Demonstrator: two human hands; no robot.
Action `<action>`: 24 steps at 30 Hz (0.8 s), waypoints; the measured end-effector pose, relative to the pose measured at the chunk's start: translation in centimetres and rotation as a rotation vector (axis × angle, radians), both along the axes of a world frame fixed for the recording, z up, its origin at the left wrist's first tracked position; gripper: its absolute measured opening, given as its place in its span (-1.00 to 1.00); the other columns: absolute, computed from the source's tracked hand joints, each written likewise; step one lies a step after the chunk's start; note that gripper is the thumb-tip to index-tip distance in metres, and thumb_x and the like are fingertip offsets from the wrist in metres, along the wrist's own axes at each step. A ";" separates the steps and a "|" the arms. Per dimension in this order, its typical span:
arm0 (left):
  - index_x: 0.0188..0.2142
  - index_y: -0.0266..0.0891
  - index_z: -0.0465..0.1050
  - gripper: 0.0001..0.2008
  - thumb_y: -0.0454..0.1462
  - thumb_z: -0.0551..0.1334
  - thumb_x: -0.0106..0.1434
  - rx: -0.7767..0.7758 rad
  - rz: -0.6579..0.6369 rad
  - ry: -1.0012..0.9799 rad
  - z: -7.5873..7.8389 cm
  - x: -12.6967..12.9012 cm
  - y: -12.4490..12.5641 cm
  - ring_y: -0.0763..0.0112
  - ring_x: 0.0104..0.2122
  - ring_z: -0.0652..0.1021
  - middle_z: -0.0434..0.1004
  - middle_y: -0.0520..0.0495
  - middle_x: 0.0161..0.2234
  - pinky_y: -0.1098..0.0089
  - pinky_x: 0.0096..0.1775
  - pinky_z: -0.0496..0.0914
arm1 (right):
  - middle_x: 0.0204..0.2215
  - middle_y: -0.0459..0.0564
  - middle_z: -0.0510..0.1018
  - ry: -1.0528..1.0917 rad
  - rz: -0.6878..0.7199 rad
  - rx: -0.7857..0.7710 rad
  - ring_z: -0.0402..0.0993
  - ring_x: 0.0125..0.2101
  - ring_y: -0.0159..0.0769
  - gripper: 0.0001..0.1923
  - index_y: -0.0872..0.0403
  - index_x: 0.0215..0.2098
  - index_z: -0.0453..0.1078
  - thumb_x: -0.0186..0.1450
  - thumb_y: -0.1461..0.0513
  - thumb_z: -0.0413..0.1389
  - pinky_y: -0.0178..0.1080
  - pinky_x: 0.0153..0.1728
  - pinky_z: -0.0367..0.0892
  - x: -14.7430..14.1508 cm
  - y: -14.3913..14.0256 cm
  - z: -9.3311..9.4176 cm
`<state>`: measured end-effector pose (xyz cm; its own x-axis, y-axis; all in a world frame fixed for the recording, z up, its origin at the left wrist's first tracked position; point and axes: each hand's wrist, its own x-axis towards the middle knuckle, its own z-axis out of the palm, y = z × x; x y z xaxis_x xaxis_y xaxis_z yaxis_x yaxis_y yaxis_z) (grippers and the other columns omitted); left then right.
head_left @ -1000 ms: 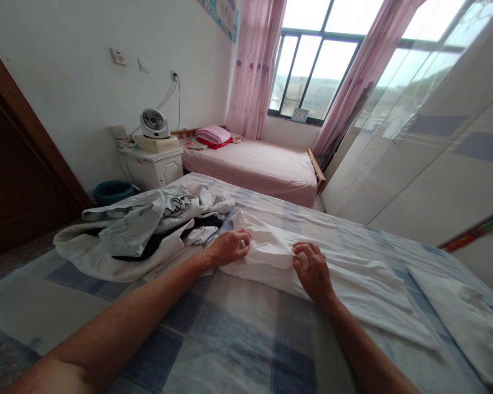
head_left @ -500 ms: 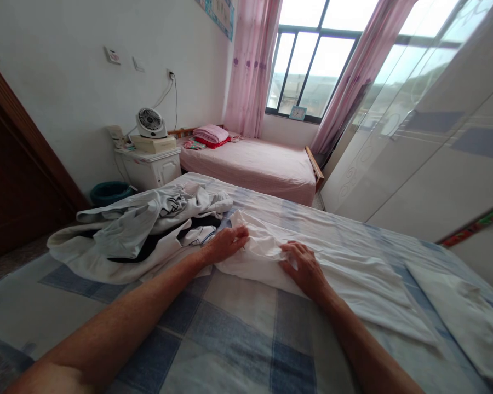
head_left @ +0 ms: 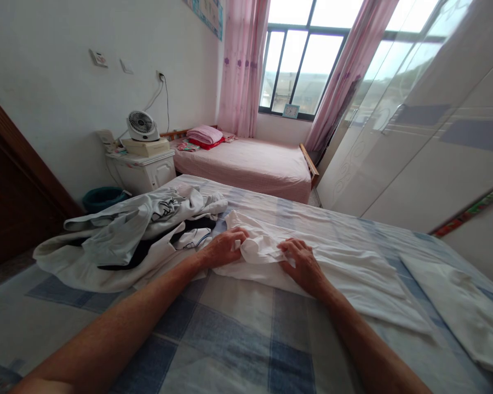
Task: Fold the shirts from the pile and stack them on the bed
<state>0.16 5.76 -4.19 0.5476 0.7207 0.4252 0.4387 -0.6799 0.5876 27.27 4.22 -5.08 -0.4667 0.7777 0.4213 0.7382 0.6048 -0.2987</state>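
Note:
A white garment point(head_left: 345, 268) lies spread across the blue checked bed point(head_left: 238, 334) in front of me. My left hand point(head_left: 224, 247) pinches its near left end, the cloth bunched up under the fingers. My right hand point(head_left: 302, 264) grips the same garment a short way to the right, fingers curled into a raised fold. Both forearms reach out over the bed.
A heap of white, grey and black clothes point(head_left: 127, 235) lies left of my hands. A folded white piece point(head_left: 456, 301) rests at the right. Beyond stand a white nightstand point(head_left: 142, 167) with a small fan point(head_left: 142, 126), a pink bed point(head_left: 246, 164), a teal bin point(head_left: 101, 198) and a wardrobe point(head_left: 414, 126).
My hands have drawn closer together on the white garment, gathering the cloth into a raised fold between them. The camera has tilted slightly, shifting the room to the left.

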 end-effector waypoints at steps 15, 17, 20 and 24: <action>-0.50 -0.25 0.38 -0.84 -0.29 0.12 0.18 -0.075 -0.006 0.083 -0.1 0.5 0.9 0.38 -0.32 0.43 0.42 -0.04 -0.41 0.40 -0.19 0.31 | -0.25 -0.01 0.51 0.086 -0.004 0.002 0.34 -0.10 -0.15 -0.80 0.01 -0.37 0.34 0.07 0.38 0.02 -0.07 -0.06 0.19 0.0 0.4 0.4; -0.43 -0.26 0.39 -0.79 -0.22 0.07 0.24 -0.180 0.019 -0.015 0.0 0.3 1.1 0.40 -0.34 0.43 0.43 -0.02 -0.38 0.42 -0.24 0.32 | -0.22 0.00 0.53 0.200 -0.027 -0.055 0.38 -0.10 -0.16 -0.86 0.01 -0.36 0.32 0.10 0.33 0.02 -0.09 -0.07 0.24 0.1 0.7 0.2; -0.41 -0.26 0.35 -0.74 -0.15 0.03 0.27 -0.284 0.130 -0.125 -0.1 0.3 1.5 0.45 -0.42 0.40 0.39 0.03 -0.46 0.45 -0.33 0.31 | -0.31 -0.02 0.55 0.351 -0.135 -0.190 0.47 -0.24 -0.21 -0.85 0.01 -0.27 0.33 0.19 0.20 0.01 -0.17 -0.21 0.33 -0.2 1.1 -0.1; -0.28 -0.27 0.35 -0.77 -0.15 0.07 0.23 -0.348 0.335 -0.233 -0.6 0.7 2.2 0.49 -0.55 0.32 0.34 0.08 -0.55 0.46 -0.47 0.22 | -0.41 -0.03 0.54 0.463 -0.289 -0.246 0.49 -0.37 -0.25 -0.72 0.06 -0.16 0.34 0.22 0.12 -0.02 -0.22 -0.30 0.33 -0.9 1.5 0.0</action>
<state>0.89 7.93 -4.81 0.1831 0.9597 0.2132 0.4291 -0.2731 0.8610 26.35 5.69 -5.04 -0.0328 0.9462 0.3220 0.6219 0.2716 -0.7345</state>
